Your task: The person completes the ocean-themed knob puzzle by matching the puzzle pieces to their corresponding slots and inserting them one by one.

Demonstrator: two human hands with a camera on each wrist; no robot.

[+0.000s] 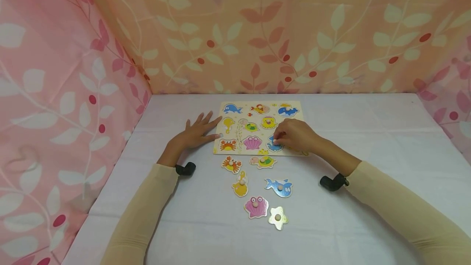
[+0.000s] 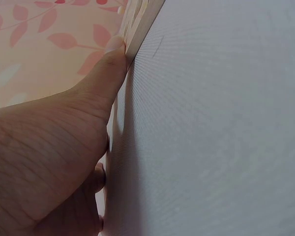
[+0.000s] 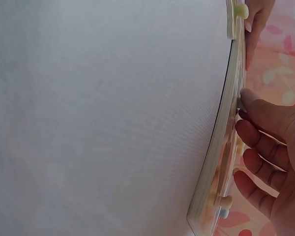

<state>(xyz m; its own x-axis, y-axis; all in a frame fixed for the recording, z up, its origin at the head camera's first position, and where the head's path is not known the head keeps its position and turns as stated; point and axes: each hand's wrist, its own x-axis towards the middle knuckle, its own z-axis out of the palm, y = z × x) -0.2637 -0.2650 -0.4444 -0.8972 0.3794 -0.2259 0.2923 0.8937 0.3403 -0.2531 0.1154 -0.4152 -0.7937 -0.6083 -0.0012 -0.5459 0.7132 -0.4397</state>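
A wooden peg puzzle board (image 1: 235,134) with sea-animal pictures lies on the table. My left hand (image 1: 198,132) lies flat with fingers spread at its left side; in the left wrist view the thumb (image 2: 115,46) touches the board's edge. Over the lower right corner, my right hand (image 1: 296,134) pinches the knob of a blue puzzle piece (image 1: 274,145) between thumb and finger. That piece sits over its place on the board and is partly covered by the hand. A fish piece (image 1: 260,109), a whale piece (image 1: 288,111) and a yellow octopus piece (image 1: 269,123) sit in the board.
Loose knobbed pieces lie in front of the board: a crab (image 1: 231,165), a turtle (image 1: 263,162), a seahorse (image 1: 241,187), a blue dolphin (image 1: 279,187), a pink shell (image 1: 256,207) and a yellow star (image 1: 278,218). Patterned curtains (image 1: 228,32) stand behind the white table (image 1: 368,142).
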